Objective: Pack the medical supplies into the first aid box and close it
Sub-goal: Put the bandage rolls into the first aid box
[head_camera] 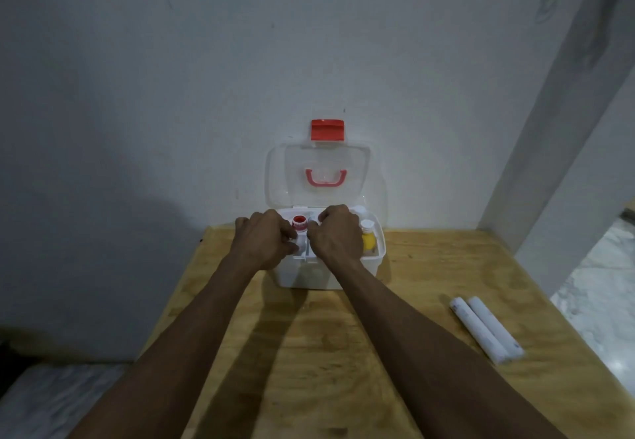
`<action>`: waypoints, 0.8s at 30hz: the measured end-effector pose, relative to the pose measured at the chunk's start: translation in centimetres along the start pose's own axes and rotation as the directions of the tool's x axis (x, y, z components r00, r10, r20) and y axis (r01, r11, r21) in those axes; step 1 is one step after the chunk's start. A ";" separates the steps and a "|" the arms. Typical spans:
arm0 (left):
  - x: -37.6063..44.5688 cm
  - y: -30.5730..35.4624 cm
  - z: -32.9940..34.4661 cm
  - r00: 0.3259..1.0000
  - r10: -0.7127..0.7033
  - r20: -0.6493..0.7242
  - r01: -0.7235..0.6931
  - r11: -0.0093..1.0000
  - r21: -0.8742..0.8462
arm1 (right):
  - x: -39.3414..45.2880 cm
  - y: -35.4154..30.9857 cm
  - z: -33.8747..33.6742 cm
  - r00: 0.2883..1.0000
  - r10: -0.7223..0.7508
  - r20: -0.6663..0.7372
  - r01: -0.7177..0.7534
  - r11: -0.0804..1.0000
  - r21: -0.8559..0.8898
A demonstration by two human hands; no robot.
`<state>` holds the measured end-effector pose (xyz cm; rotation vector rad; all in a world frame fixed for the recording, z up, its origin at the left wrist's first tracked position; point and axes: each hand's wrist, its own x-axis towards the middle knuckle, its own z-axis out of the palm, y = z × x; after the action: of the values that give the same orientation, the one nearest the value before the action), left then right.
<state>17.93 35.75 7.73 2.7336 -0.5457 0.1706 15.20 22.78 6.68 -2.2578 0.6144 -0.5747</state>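
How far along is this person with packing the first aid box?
Partly done. A red-capped bottle and a yellow bottle already stand inside the first aid box. Both the left hand and the right hand are over the box with fingers curled, apparently settling something inside; what they grip is hidden. Still left: two white rolls lie on the table, and the lid stands open.
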 end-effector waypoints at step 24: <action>-2.2 1.5 -0.5 0.971 0.039 -0.237 -0.075 0.987 -0.143 | -0.7 1.5 -4.0 0.983 -0.182 0.033 0.176 0.974 0.140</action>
<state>15.30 35.40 8.21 2.5076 -0.5465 0.4414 12.08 20.15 8.01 -2.2031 0.3396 -0.6312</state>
